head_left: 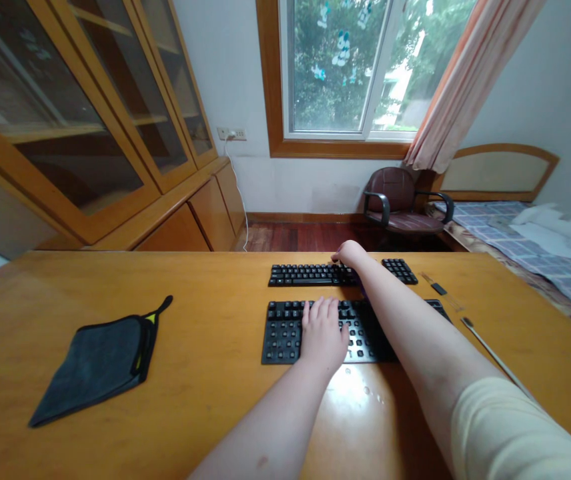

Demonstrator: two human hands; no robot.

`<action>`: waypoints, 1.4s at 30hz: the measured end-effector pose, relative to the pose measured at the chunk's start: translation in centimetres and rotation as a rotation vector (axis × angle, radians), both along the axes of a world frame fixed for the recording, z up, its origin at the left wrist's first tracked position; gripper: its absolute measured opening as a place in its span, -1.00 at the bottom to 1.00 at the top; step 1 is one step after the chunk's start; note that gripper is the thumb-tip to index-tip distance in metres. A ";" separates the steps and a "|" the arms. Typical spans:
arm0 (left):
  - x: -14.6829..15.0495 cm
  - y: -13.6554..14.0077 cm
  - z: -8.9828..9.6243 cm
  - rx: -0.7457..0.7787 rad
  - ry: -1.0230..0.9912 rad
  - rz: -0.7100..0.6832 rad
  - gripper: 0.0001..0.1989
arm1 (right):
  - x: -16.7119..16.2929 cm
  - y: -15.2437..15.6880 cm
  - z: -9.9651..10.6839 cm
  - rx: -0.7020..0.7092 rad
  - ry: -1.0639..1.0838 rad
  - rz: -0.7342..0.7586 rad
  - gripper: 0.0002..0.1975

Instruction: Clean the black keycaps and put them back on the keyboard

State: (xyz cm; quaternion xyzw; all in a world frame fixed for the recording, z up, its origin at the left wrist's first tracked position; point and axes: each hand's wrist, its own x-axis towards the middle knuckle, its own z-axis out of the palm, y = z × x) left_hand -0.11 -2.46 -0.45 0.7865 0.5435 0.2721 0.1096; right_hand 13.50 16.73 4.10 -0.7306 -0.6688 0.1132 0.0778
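Surface (pixel 205 320): wide, glossy, honey-brown wooden top.
Cloth (pixel 103 360): folded, dark grey, black-edged, with a loop, lying at left.
Keyboard (pixel 363 340): black, near the middle, many keys off.
Keys (pixel 300 275): black, in rows beyond the keyboard; a smaller block of keys (pixel 399 271) sits to their right.
Wire tool (pixel 438 289): black-centred, at right.
Stick (pixel 495 356): thin, dark-tipped, nearer the viewer.

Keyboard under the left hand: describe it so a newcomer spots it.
On the wooden desk, right of the folded grey cloth, a wide black keyboard lies beneath the left hand. Its lower rows show bare, widely spaced switches, unlike the close-set block of black keycaps just beyond it.
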 end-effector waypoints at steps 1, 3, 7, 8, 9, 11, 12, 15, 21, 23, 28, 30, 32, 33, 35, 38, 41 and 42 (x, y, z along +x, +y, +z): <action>0.0 0.0 0.0 0.000 -0.003 0.001 -0.53 | -0.1 -0.3 0.3 0.003 0.023 -0.018 -0.74; 0.0 0.1 -0.1 -0.001 -0.014 0.006 -0.53 | -0.3 -1.4 1.1 0.026 0.083 -0.033 -0.75; 0.1 0.0 0.2 0.020 -0.084 0.068 -0.55 | -0.3 -6.0 2.7 0.130 0.239 -0.020 -0.74; 0.1 -0.1 0.4 0.038 -0.118 0.082 -0.57 | -0.2 -7.7 2.9 0.202 0.391 -0.032 -0.73; 0.1 -0.1 0.6 0.062 -0.158 0.083 -0.58 | -0.1 -9.6 2.9 0.233 0.568 -0.042 -0.71; 0.0 -0.2 0.9 0.106 -0.248 0.039 -0.58 | 0.1 -13.4 2.5 0.203 0.889 -0.106 -0.61; 0.0 -0.3 1.0 0.115 -0.289 -0.005 -0.58 | 0.1 -15.1 2.1 0.174 1.026 -0.148 -0.59; 0.0 -0.3 1.1 0.077 -0.340 -0.174 -0.63 | 0.2 -19.1 0.6 0.113 1.323 -0.253 -0.61; -0.1 0.0 1.1 0.025 -0.396 -0.269 -0.72 | -0.1 -20.9 -1.0 0.061 1.443 -0.267 -0.63; -0.2 0.1 1.1 0.023 -0.437 -0.260 -0.77 | -0.2 -20.9 -1.3 0.039 1.419 -0.242 -0.64; -0.2 0.4 1.0 0.043 -0.538 -0.168 -0.82 | 0.6 -20.5 -2.1 0.402 1.085 -0.210 -0.64; -0.2 0.4 1.0 0.059 -0.558 -0.137 -0.83 | 1.3 -20.3 -2.4 0.572 0.835 -0.132 -0.60; -0.2 0.4 0.9 0.057 -0.559 -0.115 -0.83 | 2.0 -20.1 -2.6 0.614 0.585 -0.046 -0.54; -0.2 0.4 0.9 0.053 -0.558 -0.104 -0.83 | 2.3 -20.0 -2.6 0.603 0.475 -0.023 -0.49; -0.3 0.5 0.8 0.046 -0.557 -0.085 -0.82 | 2.8 -19.9 -2.4 0.543 0.287 -0.030 -0.43; -0.3 0.5 0.8 0.050 -0.556 -0.073 -0.82 | 3.5 -19.9 -1.6 0.390 0.080 -0.127 -0.48; -0.3 0.5 0.8 0.054 -0.555 -0.071 -0.82 | 3.9 -20.2 -0.5 0.177 0.016 -0.223 -0.59; -0.3 0.5 0.8 0.056 -0.554 -0.072 -0.82 | 3.9 -20.3 -0.2 0.113 0.020 -0.229 -0.59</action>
